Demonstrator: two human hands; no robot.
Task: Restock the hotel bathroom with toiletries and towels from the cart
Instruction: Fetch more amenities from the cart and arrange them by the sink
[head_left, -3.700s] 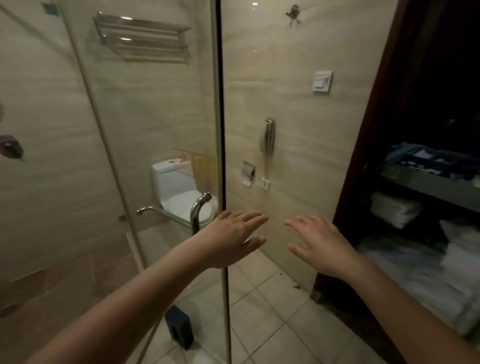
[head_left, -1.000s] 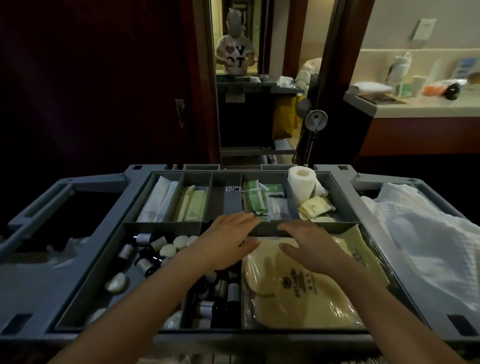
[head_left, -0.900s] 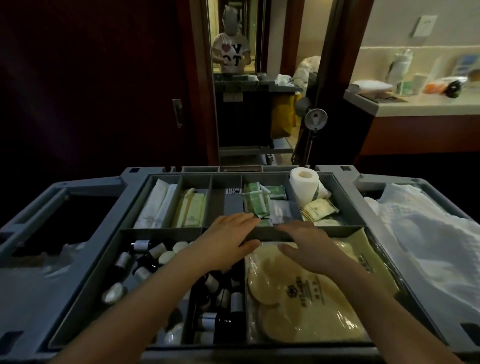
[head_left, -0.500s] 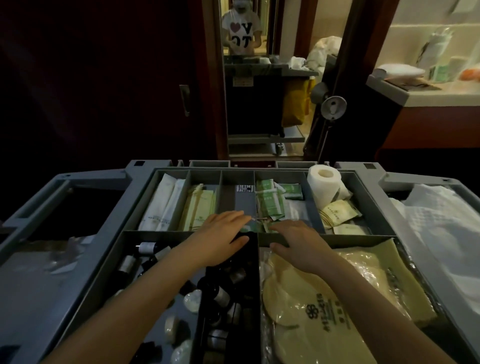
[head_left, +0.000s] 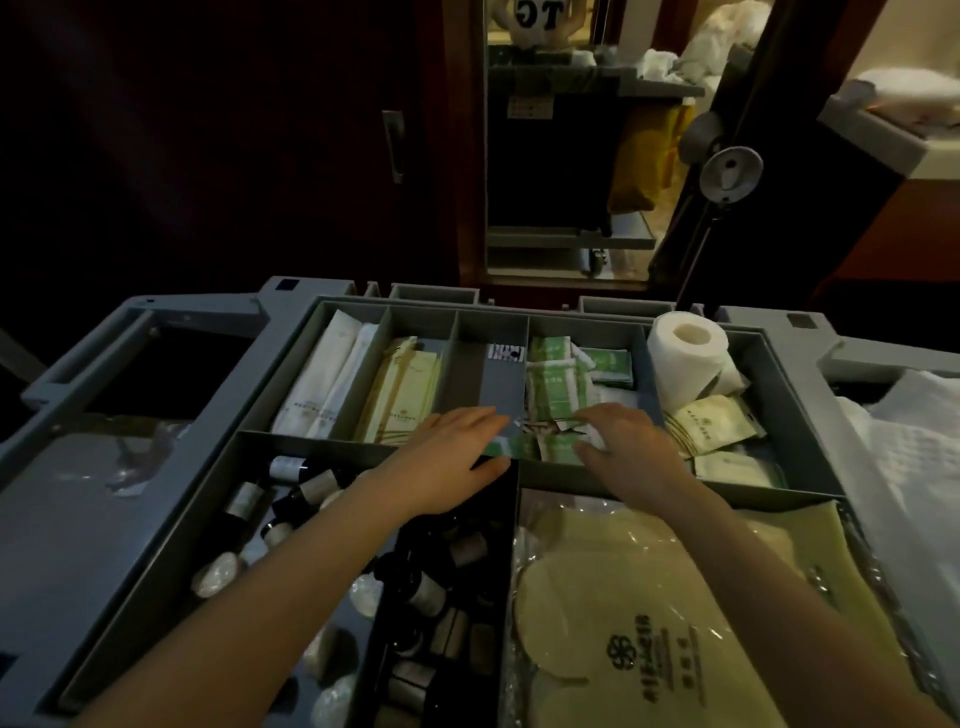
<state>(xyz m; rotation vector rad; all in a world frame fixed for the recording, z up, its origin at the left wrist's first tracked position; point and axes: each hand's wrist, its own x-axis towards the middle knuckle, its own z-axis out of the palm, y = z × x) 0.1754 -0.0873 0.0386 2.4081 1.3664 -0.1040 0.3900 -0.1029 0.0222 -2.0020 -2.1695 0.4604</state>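
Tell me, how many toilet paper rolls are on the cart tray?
1. The toilet paper roll stands in the tray's far right compartment, beyond the right hand. More could be hidden elsewhere.

Left hand: small dark bottles partly hidden beneath the forearm.
Right hand: green sachets partly covered; grip cannot be told.
White towels: cut off at the right edge.
Packet print: too blurred to read.

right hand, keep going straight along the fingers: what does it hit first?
Probably the green packets in the tray's middle back compartment: the right hand points forward and slightly left, fingertips already over the nearest ones. Depth is unclear, so contact can't be judged.
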